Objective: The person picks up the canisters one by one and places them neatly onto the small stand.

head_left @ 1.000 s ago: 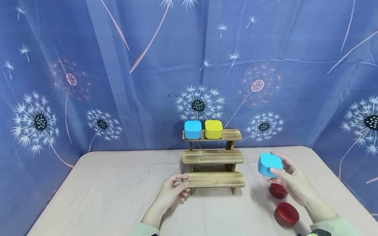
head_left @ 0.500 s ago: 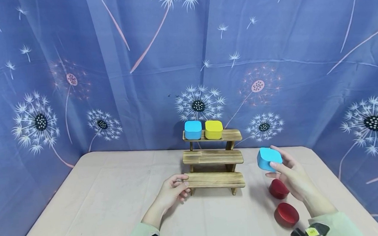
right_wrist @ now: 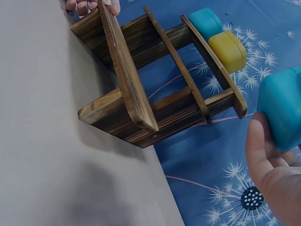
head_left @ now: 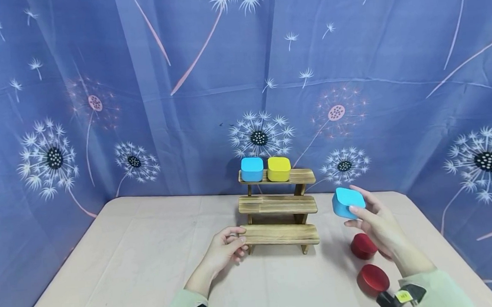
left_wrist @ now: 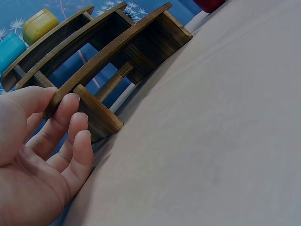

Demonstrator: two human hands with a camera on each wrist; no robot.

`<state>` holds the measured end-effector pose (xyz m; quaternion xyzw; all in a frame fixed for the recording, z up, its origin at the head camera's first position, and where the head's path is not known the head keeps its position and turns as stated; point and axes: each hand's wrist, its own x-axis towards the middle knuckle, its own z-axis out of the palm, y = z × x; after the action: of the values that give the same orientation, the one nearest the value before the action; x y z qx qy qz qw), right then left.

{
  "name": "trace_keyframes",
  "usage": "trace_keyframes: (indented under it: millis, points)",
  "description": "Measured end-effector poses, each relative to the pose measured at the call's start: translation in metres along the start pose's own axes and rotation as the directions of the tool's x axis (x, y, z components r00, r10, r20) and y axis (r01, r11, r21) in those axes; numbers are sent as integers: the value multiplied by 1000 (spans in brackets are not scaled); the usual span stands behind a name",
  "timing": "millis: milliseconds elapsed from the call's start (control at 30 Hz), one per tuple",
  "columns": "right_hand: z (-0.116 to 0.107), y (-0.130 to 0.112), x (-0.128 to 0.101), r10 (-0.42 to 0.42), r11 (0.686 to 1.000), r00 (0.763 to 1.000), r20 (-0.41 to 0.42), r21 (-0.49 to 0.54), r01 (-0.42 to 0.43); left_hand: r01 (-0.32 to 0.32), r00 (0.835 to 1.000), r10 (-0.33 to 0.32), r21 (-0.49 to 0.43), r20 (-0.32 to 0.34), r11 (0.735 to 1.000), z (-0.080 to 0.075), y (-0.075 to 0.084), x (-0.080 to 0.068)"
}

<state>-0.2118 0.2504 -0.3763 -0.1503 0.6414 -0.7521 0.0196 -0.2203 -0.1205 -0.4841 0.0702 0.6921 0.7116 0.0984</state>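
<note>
My left hand (head_left: pixel 224 251) pinches the left end of the lowest step of a three-tier wooden display stand (head_left: pixel 278 234); in the left wrist view the thumb is above the board and fingertips below it. In the air right of the stand, my right hand (head_left: pixel 377 220) holds a blue rounded-square box (head_left: pixel 347 202) between thumb and fingers. The right wrist view shows this box (right_wrist: pixel 282 108) apart from the stand. On the top tier sit another blue box (head_left: pixel 252 170) at the left and a yellow box (head_left: pixel 279 169) beside it.
Two red round tins (head_left: pixel 372 280) stand on the pale tablecloth (head_left: pixel 143 263) below and beside my right hand; a bit of red also shows behind that wrist. A blue dandelion-print curtain (head_left: pixel 185 129) hangs behind the table and at both sides.
My right hand has risen away from the red tins with the blue box, and lately drifted slightly left. The left hand and the stand hold still.
</note>
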Motion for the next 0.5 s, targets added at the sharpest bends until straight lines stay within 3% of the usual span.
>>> trace_keyframes:
  millis: [500]
  points:
    - [4,-4,10,1,1000,1000,-10,-4,-1,-4,1000,4,4,1,1000,0,1,0]
